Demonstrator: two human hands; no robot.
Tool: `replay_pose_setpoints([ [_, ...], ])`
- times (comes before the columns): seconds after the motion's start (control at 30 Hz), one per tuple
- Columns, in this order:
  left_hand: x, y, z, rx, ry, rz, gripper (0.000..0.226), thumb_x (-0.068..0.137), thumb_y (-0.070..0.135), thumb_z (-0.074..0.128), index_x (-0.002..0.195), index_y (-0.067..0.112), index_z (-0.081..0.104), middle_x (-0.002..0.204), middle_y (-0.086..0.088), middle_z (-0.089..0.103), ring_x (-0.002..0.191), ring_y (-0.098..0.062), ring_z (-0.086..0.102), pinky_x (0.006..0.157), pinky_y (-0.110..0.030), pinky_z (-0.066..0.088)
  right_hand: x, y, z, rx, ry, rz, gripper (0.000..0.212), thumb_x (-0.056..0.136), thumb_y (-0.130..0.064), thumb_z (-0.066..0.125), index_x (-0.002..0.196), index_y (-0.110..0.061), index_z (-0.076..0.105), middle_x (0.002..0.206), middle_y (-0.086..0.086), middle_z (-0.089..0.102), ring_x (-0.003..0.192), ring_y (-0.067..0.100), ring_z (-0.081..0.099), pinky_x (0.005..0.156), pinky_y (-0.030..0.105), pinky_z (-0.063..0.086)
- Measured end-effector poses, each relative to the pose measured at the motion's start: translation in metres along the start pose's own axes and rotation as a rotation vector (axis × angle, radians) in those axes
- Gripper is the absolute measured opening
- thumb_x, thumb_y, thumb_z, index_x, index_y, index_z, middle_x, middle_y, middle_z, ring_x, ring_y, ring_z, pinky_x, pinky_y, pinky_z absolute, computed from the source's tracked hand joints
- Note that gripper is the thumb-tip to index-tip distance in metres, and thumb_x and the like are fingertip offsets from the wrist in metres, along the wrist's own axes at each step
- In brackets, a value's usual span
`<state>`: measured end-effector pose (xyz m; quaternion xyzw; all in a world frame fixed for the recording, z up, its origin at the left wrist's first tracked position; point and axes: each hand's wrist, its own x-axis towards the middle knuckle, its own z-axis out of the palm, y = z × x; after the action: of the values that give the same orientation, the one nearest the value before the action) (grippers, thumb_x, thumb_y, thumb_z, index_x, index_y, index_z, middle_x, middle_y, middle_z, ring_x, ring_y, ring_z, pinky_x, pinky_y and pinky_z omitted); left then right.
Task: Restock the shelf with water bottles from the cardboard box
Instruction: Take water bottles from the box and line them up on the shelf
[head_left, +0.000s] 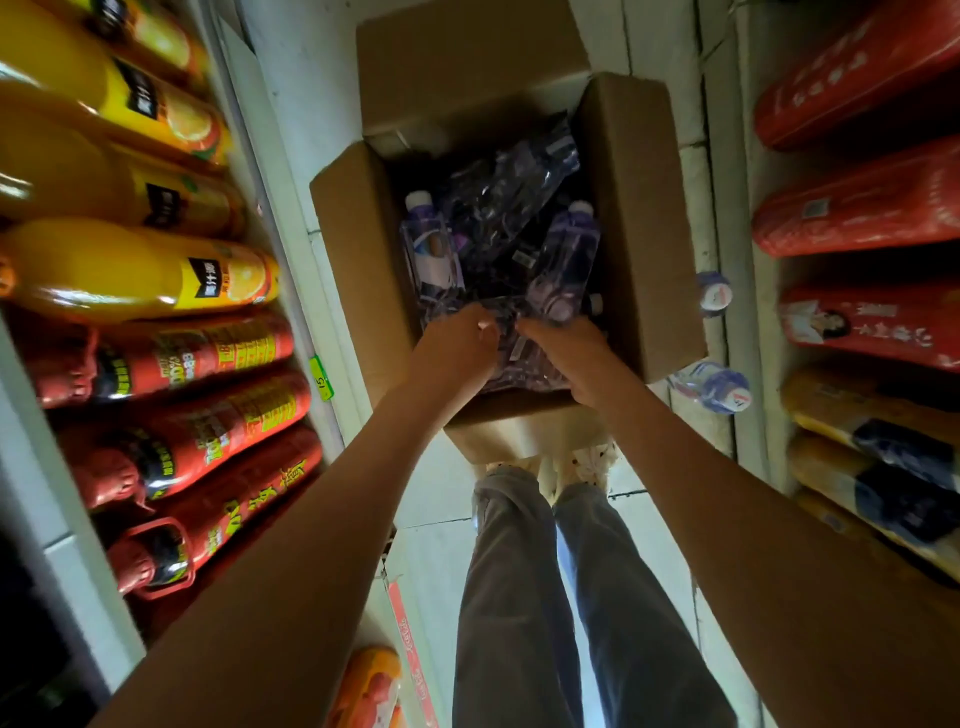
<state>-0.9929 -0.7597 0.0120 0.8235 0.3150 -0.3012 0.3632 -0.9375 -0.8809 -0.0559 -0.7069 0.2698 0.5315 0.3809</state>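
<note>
An open brown cardboard box (639, 218) sits on pale floor tiles (441, 499), frame centre, between stocked shelves (283, 218); left hand (457, 348) and right hand (566, 353) each pinch crinkled clear plastic wrap (511, 358) inside.

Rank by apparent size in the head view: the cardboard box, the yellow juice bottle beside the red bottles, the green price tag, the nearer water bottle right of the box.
1. cardboard box
2. yellow juice bottle, helped by nearness to the camera
3. water bottle
4. green price tag
</note>
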Motion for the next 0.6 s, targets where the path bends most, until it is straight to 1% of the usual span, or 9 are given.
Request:
replay_pose_setpoints([
  [0.17, -0.041, 0.054, -0.049, 0.118, -0.093, 0.036, 0.031, 0.099, 0.018, 0.038, 0.118, 0.006, 0.058, 0.123, -0.010, 0.060, 0.109, -0.029, 0.058, 0.089, -0.033, 0.045, -0.107, -0.031, -0.042, 0.062, -0.197, -0.179, 0.043, 0.076, -0.033, 0.072, 0.113, -0.016, 0.061, 0.108, 0.014, 0.069, 0.099, 0.033, 0.067, 0.088, 0.048, 0.054],
  [0.27, -0.074, 0.099, -0.089, -0.187, -0.083, -0.058, 0.036, 0.101, 0.027, 0.036, 0.118, 0.005, 0.058, 0.120, -0.014, 0.061, 0.112, -0.031, 0.056, 0.093, -0.034, 0.044, -0.185, -0.066, -0.067, 0.062, -0.297, -0.329, 0.010, 0.087, -0.021, 0.064, 0.096, -0.015, 0.067, 0.085, 0.014, 0.071, 0.075, 0.027, 0.071, 0.070, 0.038, 0.058],
  [0.3, -0.087, 0.118, -0.104, -0.281, -0.085, -0.077, 0.035, 0.101, 0.030, 0.035, 0.115, 0.008, 0.058, 0.118, -0.014, 0.062, 0.111, -0.030, 0.057, 0.093, -0.033, 0.044, -0.213, -0.079, -0.074, 0.050, -0.303, -0.378, 0.007, 0.088, -0.019, 0.063, 0.092, -0.016, 0.068, 0.078, 0.012, 0.070, 0.066, 0.024, 0.068, 0.064, 0.035, 0.055],
  [0.33, -0.103, 0.136, -0.119, -0.408, -0.086, -0.111, 0.034, 0.101, 0.035, 0.034, 0.108, 0.013, 0.059, 0.114, -0.013, 0.064, 0.109, -0.030, 0.057, 0.094, -0.034, 0.044, -0.240, -0.092, -0.082, 0.052, -0.315, -0.421, 0.006, 0.088, -0.018, 0.062, 0.090, -0.018, 0.069, 0.078, 0.013, 0.069, 0.067, 0.026, 0.066, 0.067, 0.039, 0.053],
  [0.4, -0.139, 0.174, -0.151, -0.734, -0.136, -0.158, 0.045, 0.099, 0.047, 0.029, 0.104, 0.017, 0.063, 0.109, -0.015, 0.065, 0.111, -0.031, 0.059, 0.098, -0.040, 0.046, -0.295, -0.117, -0.098, 0.074, -0.354, -0.498, 0.010, 0.084, -0.021, 0.065, 0.092, -0.023, 0.070, 0.092, 0.016, 0.068, 0.087, 0.035, 0.065, 0.083, 0.055, 0.048],
  [0.43, -0.155, 0.189, -0.166, -0.852, -0.170, -0.126, 0.054, 0.098, 0.053, 0.026, 0.109, 0.016, 0.064, 0.112, -0.015, 0.066, 0.111, -0.032, 0.060, 0.099, -0.042, 0.047, -0.321, -0.129, -0.107, 0.070, -0.361, -0.533, 0.015, 0.082, -0.023, 0.067, 0.096, -0.025, 0.070, 0.098, 0.016, 0.069, 0.093, 0.035, 0.065, 0.089, 0.055, 0.048],
  [0.47, -0.169, 0.203, -0.181, -0.919, -0.195, -0.066, 0.059, 0.097, 0.056, 0.025, 0.110, 0.016, 0.065, 0.109, -0.013, 0.068, 0.106, -0.029, 0.063, 0.095, -0.043, 0.049, -0.343, -0.139, -0.115, 0.056, -0.359, -0.567, 0.020, 0.080, -0.025, 0.067, 0.100, -0.028, 0.069, 0.103, 0.014, 0.069, 0.093, 0.030, 0.067, 0.087, 0.048, 0.053],
  [0.53, -0.201, 0.234, -0.213, -1.021, -0.237, 0.059, 0.060, 0.096, 0.059, 0.025, 0.101, 0.016, 0.067, 0.093, -0.006, 0.072, 0.086, -0.020, 0.068, 0.078, -0.035, 0.054, -0.399, -0.156, -0.133, 0.015, -0.345, -0.640, 0.025, 0.083, -0.027, 0.065, 0.108, -0.033, 0.063, 0.102, 0.003, 0.070, 0.075, 0.008, 0.066, 0.062, 0.024, 0.054],
  [0.6, -0.231, 0.267, -0.239, -1.094, -0.335, 0.162, 0.063, 0.094, 0.060, 0.025, 0.093, 0.015, 0.068, 0.084, -0.005, 0.071, 0.078, -0.018, 0.068, 0.076, -0.032, 0.053, -0.448, -0.168, -0.148, -0.003, -0.315, -0.691, 0.030, 0.081, -0.031, 0.065, 0.110, -0.034, 0.060, 0.092, -0.007, 0.071, 0.070, 0.000, 0.065, 0.057, 0.022, 0.052],
])
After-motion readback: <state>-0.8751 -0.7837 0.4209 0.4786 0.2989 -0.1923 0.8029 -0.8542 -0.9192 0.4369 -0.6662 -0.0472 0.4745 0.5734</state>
